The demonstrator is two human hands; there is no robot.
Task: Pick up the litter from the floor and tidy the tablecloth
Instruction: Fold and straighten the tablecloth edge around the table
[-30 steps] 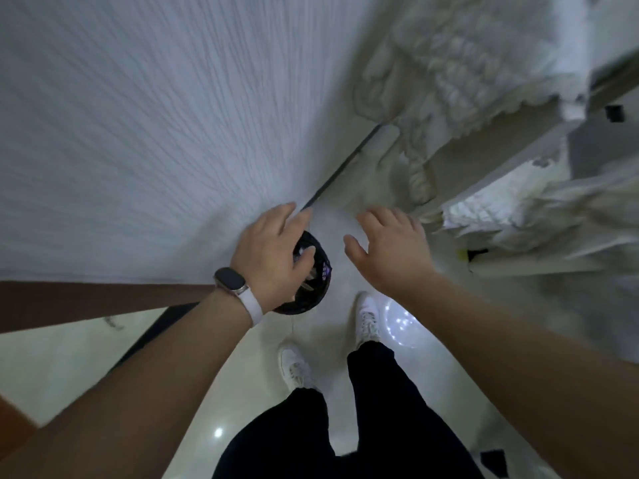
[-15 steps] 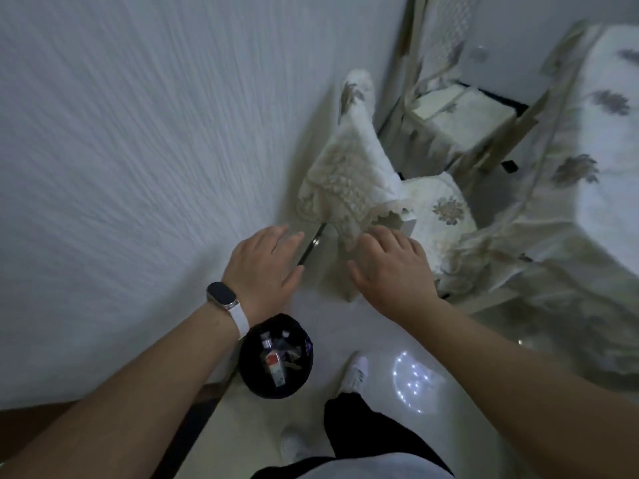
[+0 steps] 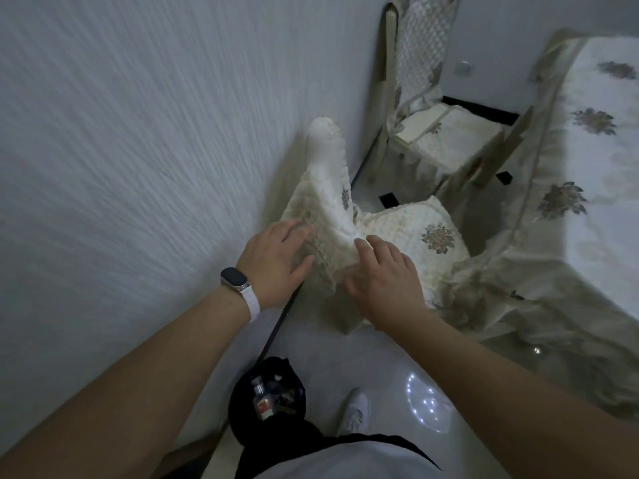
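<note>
A cream quilted cover [image 3: 325, 209] hangs over the back of the near chair, beside the wall. My left hand [image 3: 276, 261], with a watch on its wrist, lies with straight fingers on the cover's left side. My right hand [image 3: 383, 274] touches the cover's lower right edge with loosely spread fingers. On the floor near my feet stands a black bin [image 3: 268, 397] with litter in it, a small bottle among it. The floral tablecloth [image 3: 587, 202] drapes over the table at the right and bunches on the floor.
A textured white wall [image 3: 138, 150] fills the left. The near chair's seat cushion [image 3: 415, 233] lies to the right of my hands. A second covered chair [image 3: 446, 133] stands behind. My white shoe [image 3: 354, 409] is on the glossy floor.
The view rose from the bin toward the chair. Both hands moved away from the bin and forward onto the chair-back cover; the bin now sits lower in view.
</note>
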